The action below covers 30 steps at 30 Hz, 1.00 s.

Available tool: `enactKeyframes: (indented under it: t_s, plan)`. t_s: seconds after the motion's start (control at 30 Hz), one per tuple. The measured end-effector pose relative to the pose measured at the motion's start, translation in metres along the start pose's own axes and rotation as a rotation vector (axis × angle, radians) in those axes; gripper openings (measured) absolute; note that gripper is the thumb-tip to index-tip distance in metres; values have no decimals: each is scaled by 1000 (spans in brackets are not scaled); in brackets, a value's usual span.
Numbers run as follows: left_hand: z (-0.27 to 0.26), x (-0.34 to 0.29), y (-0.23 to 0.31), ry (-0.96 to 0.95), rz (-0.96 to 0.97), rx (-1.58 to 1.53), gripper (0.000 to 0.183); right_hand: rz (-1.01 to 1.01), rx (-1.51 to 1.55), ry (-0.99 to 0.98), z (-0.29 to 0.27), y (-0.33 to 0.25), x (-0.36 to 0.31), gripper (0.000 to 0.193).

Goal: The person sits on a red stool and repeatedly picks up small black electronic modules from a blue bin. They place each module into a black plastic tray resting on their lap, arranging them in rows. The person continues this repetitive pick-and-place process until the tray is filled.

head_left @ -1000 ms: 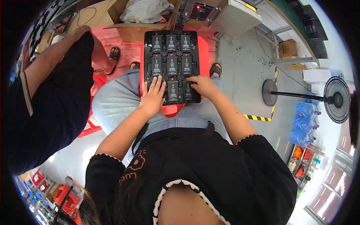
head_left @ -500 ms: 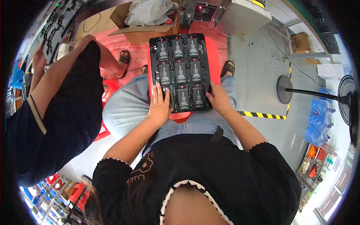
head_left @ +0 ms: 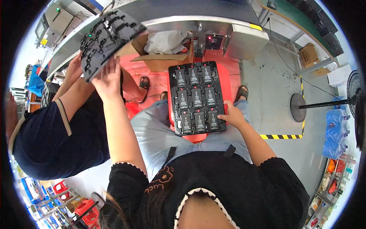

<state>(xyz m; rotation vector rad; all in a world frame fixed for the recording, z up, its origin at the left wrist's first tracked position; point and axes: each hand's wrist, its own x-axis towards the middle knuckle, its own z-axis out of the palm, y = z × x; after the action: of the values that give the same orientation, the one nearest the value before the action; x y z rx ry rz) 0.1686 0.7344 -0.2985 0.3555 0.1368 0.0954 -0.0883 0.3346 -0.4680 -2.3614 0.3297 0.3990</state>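
On my lap, over a red stool, lies a black plastic tray holding rows of flat black battery-like packs with small red dots. My right hand grips this tray's right edge near its lower corner, thumb on top, the other fingers partly hidden. My left hand is raised to the upper left, fingers spread at the lower edge of a second black tray with black shaped parts on it. That tray is tilted, and a co-worker's hand is at its left end. Whether my left hand bears its weight is unclear.
A co-worker in dark clothing sits close on my left. Ahead is a long workbench with a cardboard box of plastic bags below. A floor fan and blue wrapped bottles stand to the right.
My left hand has left the lap tray and reached up and left to the second tray, now nearer me. My right hand remains at the lap tray's edge. The view has shifted.
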Motion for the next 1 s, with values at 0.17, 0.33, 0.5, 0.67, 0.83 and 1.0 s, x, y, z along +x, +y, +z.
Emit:
enactKeyframes:
  t_s: [0.17,0.33,0.5,0.67,0.83,1.0]
  plan:
    - [19,-14,29,-569,-47,38,57,-25,3,23,7,7,1,73]
    - [1,-9,58,-628,-142,-297,78,20,7,-31,0,1,1,74]
    - [-2,-13,62,-512,-174,-219,88,-45,19,42,9,11,2,74]
    - [-1,-35,53,-602,-483,92,88,0,28,8,6,9,4,74]
    - [-9,-29,30,-227,-325,875,62,-5,27,0,2,5,3,75]
    - [-29,-75,-8,-428,-486,812,62,-19,37,22,3,13,5,74]
